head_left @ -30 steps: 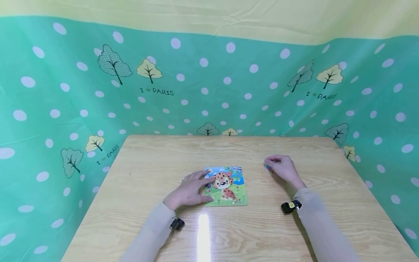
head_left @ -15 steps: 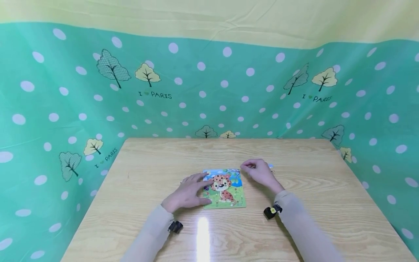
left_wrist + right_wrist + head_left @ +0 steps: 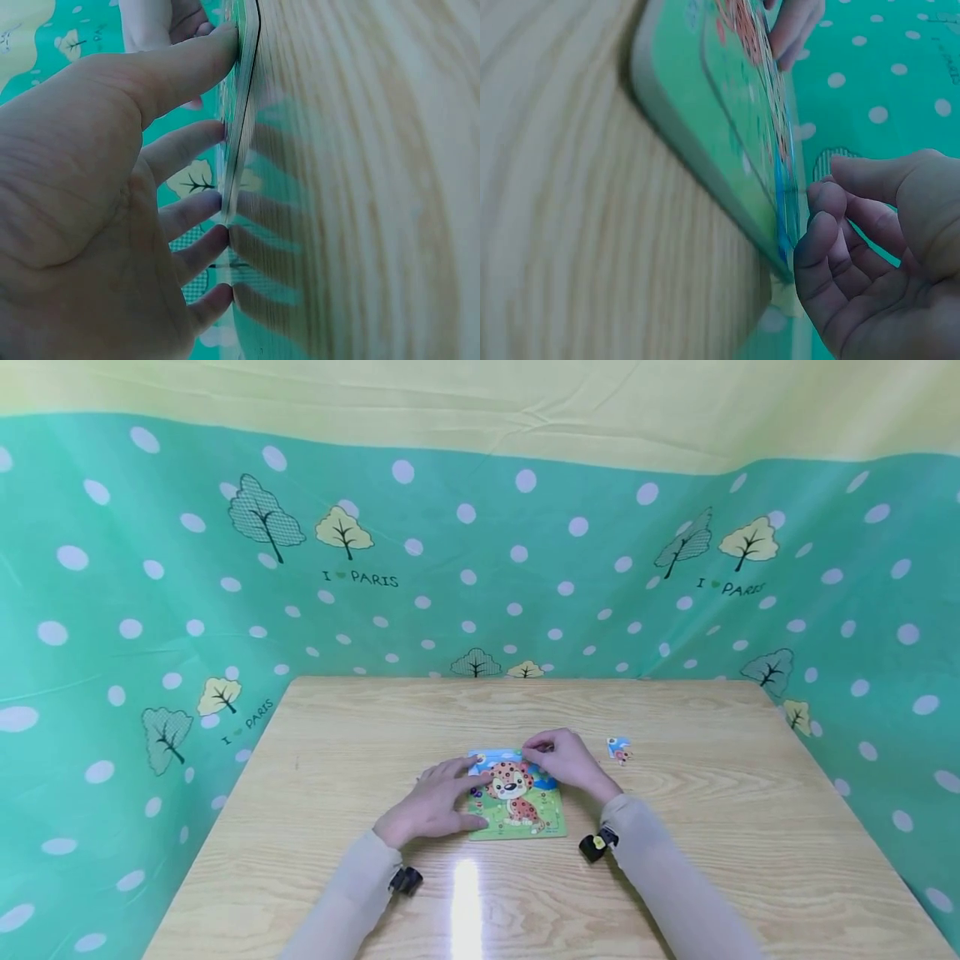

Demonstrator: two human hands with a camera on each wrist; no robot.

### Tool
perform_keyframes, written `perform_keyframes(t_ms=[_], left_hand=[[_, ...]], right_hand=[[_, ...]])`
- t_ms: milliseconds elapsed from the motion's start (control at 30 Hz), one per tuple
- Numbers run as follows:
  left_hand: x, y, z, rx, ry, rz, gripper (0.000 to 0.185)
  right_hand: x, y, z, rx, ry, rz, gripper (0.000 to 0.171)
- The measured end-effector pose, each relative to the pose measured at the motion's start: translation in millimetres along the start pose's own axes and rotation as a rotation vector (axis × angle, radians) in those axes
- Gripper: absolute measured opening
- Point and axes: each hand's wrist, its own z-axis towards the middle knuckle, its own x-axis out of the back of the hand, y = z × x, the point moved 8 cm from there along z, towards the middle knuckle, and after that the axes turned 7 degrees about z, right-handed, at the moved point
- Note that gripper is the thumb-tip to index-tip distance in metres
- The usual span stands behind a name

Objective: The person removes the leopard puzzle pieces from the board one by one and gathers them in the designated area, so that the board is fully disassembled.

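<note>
Splaying, left fingers [image 3: 186, 144] touch puzzle [image 3: 517, 797]; right [image 3: 821, 244] curl, hold unclear; head view adds piece [image 3: 617, 746].

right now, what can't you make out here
Head: upper right corner of the picture board, behind the right hand.
Head: whether the loose bit is one piece or two; too small.
Right wrist: whether that hand holds anything; its fingers hide it.
Right wrist: the left hand, mostly past the top edge.
Left wrist: picture board's printed face, seen nearly edge-on.
</note>
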Motion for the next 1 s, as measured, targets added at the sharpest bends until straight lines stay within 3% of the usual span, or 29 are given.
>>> perform_keyframes(t_ms=[567,867,1000], left_hand=[[-0.8,-0.7,2.4,0.006,0.009,-0.018,0.073],[-1.2,-0.4,2.4,0.002,0.011,-0.012,0.073],[-0.9,-0.3,2.3,0.005,0.015,-0.011,0.073]], right_hand=[[-27,-18,3,0.044,-0.177,-0.101,0.03],[-30,-21,0,0.016,-0.229,-0.189,0.06],[-30,-27,-2,0.016,-0.231,-0.223,0.064]])
